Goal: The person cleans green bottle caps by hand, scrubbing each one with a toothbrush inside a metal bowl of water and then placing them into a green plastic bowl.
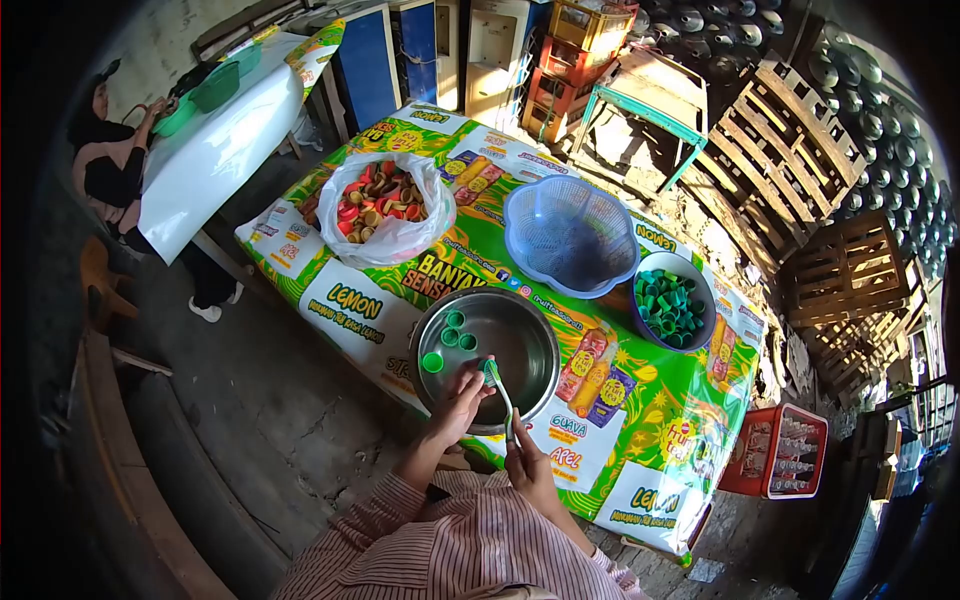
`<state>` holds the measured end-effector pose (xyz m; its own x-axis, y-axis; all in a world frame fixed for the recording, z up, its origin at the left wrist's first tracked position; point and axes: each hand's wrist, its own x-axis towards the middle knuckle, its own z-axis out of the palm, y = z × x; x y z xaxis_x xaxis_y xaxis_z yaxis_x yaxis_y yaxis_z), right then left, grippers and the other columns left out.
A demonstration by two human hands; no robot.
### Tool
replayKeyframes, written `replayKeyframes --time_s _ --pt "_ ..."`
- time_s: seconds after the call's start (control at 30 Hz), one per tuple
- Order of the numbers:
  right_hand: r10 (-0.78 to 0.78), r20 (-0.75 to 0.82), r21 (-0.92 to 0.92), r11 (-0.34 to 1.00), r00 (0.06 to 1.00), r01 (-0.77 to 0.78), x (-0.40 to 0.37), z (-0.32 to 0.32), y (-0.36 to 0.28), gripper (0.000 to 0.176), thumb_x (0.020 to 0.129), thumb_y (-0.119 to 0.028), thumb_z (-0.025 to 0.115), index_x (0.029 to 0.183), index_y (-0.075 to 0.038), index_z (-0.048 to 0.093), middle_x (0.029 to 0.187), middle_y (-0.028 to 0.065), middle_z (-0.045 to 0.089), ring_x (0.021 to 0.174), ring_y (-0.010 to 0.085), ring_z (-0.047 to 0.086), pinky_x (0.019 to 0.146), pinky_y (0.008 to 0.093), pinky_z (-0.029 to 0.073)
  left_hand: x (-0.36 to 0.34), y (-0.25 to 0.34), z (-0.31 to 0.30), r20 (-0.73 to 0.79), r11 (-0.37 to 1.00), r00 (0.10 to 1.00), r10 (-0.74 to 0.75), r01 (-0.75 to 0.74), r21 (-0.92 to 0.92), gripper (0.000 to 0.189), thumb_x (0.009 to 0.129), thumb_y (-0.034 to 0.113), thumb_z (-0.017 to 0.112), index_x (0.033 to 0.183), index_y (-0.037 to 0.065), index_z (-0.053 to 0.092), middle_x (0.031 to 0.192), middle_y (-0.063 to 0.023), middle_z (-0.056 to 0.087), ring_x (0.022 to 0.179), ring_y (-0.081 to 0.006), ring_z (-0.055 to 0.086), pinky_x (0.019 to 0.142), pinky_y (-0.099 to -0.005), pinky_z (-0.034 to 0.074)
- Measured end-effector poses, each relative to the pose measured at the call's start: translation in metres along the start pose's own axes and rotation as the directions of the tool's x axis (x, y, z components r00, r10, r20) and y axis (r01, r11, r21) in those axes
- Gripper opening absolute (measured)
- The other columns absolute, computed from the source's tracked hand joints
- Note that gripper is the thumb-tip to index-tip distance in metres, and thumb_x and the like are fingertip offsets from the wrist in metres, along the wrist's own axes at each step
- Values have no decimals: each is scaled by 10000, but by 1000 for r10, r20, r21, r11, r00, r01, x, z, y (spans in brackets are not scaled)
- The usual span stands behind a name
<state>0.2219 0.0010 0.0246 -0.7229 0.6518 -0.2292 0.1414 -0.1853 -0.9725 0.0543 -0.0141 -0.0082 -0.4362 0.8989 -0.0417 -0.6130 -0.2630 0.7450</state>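
Over the near part of a round metal basin (546,345), my left hand (460,403) holds a small green cap (488,367) in its fingers. My right hand (526,462) is wrapped round the handle of a white brush (501,388), whose head is at the cap. Several green caps (452,337) lie in the left part of the basin. To the right, a bowl (708,335) holds many green caps. A blue plastic basket (570,235) stands behind the basin with nothing seen inside. A plastic bag (440,215) of red and tan caps is at the back left.
A colourful printed cloth covers the table (340,310). Another person (110,165) is at a second table (215,150) with green containers, at the upper left. A red crate (757,452) stands on the floor at right; wooden pallets (780,150) and stacked crates (565,75) are behind.
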Motion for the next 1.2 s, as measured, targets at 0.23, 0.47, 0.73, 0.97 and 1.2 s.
replayKeyframes --time_s 0.23,0.47,0.73,0.97,1.2 --pt "-11 -161 87 996 987 25 0 -20 -38 483 943 -109 379 1396 -106 210 579 -59 336 486 16 280 443 162 255 -4 23 1 62 967 997 -56 69 -247 364 938 223 414 1278 93 394 1120 -50 499 944 -101 491 859 -294 408" --pt "-89 -423 -9 996 902 94 -6 -39 -46 243 879 -99 524 1086 27 540 604 -65 399 521 21 294 450 188 202 -2 67 29 232 935 972 16 68 -349 516 911 244 463 1348 47 271 1127 -87 483 978 -153 468 879 -310 399" --pt "-218 -261 -308 942 940 133 31 -31 -55 210 826 -143 623 977 4 629 506 -66 392 493 16 307 424 214 249 -12 36 29 188 860 942 -277 156 486 527 934 187 429 1384 70 181 1063 -49 484 966 -92 461 889 -252 344" --pt "-202 -213 -404 909 956 102 45 -42 -8 194 784 -167 642 793 24 606 457 91 429 399 120 349 411 303 332 -19 12 19 126 823 963 -238 131 553 519 927 182 446 1370 61 204 1030 -69 504 927 -102 487 846 -250 375" --pt "-509 -589 -701 708 628 -84 88 -187 -60 179 752 -163 630 702 8 606 442 90 445 367 122 385 395 307 322 -7 63 -15 100 -162 939 329 -49 986 238 756 132 614 979 102 535 844 -61 532 835 -267 517 770 -402 377"
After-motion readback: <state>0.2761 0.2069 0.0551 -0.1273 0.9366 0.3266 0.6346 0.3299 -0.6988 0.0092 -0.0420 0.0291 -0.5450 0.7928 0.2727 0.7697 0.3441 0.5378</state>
